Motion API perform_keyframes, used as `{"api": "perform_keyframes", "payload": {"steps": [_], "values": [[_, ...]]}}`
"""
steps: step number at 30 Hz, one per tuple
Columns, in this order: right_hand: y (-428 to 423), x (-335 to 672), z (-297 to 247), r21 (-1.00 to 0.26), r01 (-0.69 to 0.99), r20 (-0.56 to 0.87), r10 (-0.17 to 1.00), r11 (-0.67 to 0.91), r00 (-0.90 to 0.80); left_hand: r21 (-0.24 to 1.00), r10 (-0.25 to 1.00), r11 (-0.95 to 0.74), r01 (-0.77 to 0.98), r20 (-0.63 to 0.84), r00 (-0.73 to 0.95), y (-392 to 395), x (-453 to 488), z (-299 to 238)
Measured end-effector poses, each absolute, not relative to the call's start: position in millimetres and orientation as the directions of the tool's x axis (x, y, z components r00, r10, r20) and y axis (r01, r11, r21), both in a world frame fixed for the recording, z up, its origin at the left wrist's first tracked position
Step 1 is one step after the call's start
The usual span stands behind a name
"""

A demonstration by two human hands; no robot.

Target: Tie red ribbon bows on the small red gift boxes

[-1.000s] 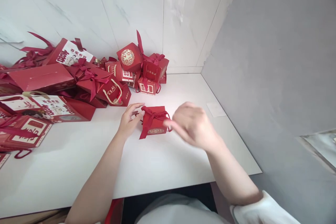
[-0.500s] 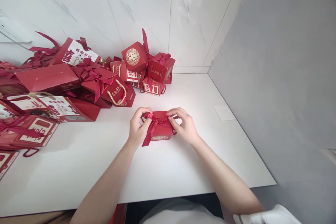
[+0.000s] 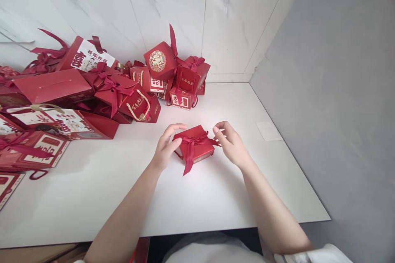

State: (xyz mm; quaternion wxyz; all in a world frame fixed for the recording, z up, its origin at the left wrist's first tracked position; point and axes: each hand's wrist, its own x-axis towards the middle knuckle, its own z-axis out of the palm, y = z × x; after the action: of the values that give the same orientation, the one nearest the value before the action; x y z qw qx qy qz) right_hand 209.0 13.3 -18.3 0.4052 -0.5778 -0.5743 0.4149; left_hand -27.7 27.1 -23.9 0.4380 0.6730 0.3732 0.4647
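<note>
A small red gift box (image 3: 202,153) sits on the white table between my two hands, turned slightly askew. Across its top runs a dark red ribbon (image 3: 193,141) tied in a bow, one tail hanging over the front and another sticking out to the right. My left hand (image 3: 165,148) is at the box's left side, thumb and fingers apart, the thumb tip close to the ribbon; whether it touches cannot be made out. Off the right side, my right hand (image 3: 230,141) has its fingers loosely curled and apart, holding nothing, near the right ribbon tail.
Many red gift boxes with ribbons and rope handles are piled at the left, including a long red box (image 3: 52,88). A smaller stack (image 3: 160,61) stands by the tiled wall (image 3: 173,4). A white paper square (image 3: 268,131) lies near the grey partition (image 3: 339,90) at right.
Both hands have let go of the ribbon, the right one drawing away to the right. The box has turned a little, and the view has shifted slightly.
</note>
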Motion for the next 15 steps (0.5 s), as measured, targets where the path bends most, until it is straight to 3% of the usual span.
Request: {"api": "perform_keyframes", "payload": {"steps": [4, 8, 15], "values": [[17.8, 226.0, -15.1, -0.940, 0.298, -0.265, 0.908, -0.168, -0.325, 0.918, 0.961, -0.267, 0.292, 0.232, 0.148, 16.6, -6.6, -23.0], [18.1, 228.1, -19.0, -0.976, 0.182, -0.201, 0.830, -0.123, -0.520, 0.902, 0.971, -0.231, 0.365, 0.190, 0.145, 12.2, -0.2, -24.9], [22.7, 231.2, -25.4, -0.994, 0.052, -0.106, 0.780, -0.094, -0.616, 0.894, 0.970, -0.214, 0.394, 0.148, 0.192, 17.5, -7.7, -22.6]]}}
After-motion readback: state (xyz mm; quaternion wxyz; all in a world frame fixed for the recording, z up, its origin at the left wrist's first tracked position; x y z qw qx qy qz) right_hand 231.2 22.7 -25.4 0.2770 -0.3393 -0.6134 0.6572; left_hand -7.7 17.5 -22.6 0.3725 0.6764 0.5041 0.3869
